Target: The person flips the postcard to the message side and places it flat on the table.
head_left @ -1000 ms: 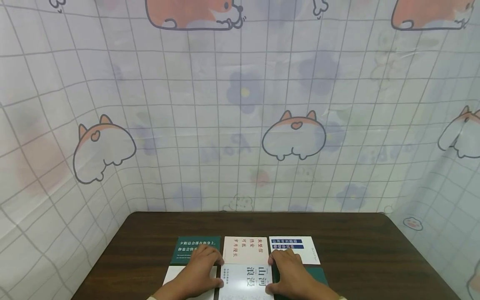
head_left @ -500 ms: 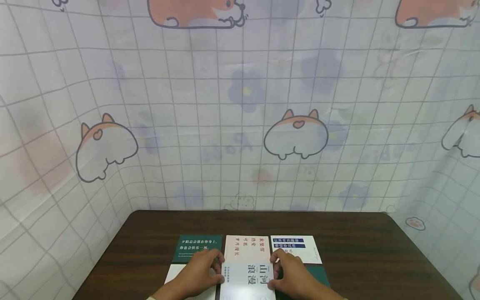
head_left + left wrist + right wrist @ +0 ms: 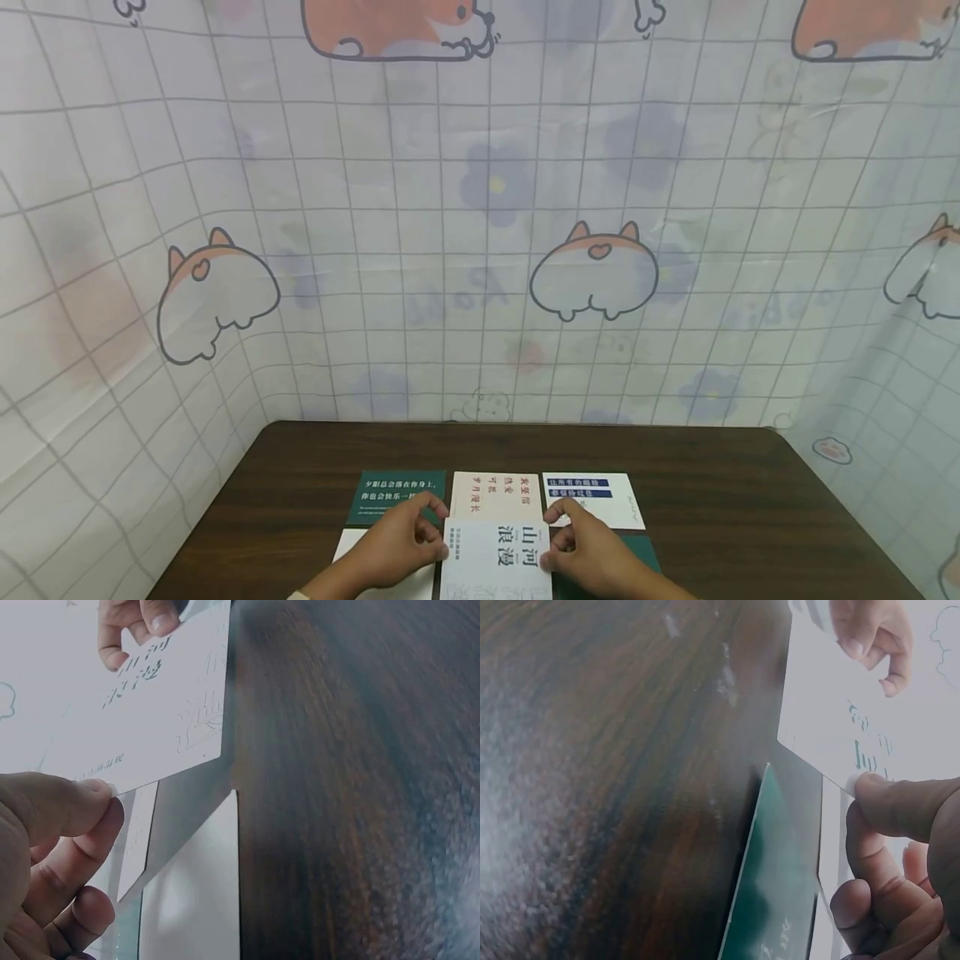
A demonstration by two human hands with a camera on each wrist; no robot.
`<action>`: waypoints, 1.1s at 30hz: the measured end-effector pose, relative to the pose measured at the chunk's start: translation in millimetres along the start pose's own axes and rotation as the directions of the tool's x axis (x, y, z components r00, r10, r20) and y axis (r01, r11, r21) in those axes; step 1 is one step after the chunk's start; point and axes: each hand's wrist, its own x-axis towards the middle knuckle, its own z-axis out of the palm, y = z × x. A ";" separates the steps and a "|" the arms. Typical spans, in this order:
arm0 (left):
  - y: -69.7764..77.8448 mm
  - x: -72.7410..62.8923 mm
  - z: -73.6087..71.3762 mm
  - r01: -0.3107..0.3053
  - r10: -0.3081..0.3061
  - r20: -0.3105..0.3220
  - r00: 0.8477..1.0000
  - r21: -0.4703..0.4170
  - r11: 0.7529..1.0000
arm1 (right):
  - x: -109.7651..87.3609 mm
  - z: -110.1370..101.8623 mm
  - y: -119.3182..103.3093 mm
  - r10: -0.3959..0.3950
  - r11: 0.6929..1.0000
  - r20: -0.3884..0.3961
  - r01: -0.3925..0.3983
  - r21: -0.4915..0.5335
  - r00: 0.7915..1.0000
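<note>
A pale postcard with dark Chinese lettering is held between the two hands, front and centre. My left hand pinches its left edge between thumb and index finger. At the opposite edge, my right hand pinches it the same way. The left wrist view shows the postcard raised off the table, a gap under its near edge. Beneath it lies another light card, partly hidden. The far edge of the postcard overlaps a cream card with red lettering in the head view.
A green card and a white card with blue bands flank the cream one. Nearer lie a white card on the left and a green card on the right. The dark wooden table meets a patterned curtain.
Both hands have raised the postcard slightly and its top edge now covers more of the cream card. The fingers have gone from its sides to a thumb-and-finger pinch.
</note>
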 end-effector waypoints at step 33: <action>6.6 -8.1 -7.6 -0.141 0.143 -0.013 0.990 0.106 0.984 | -3.3 -11.3 -4.9 -0.099 0.994 0.038 0.100 -0.038 0.994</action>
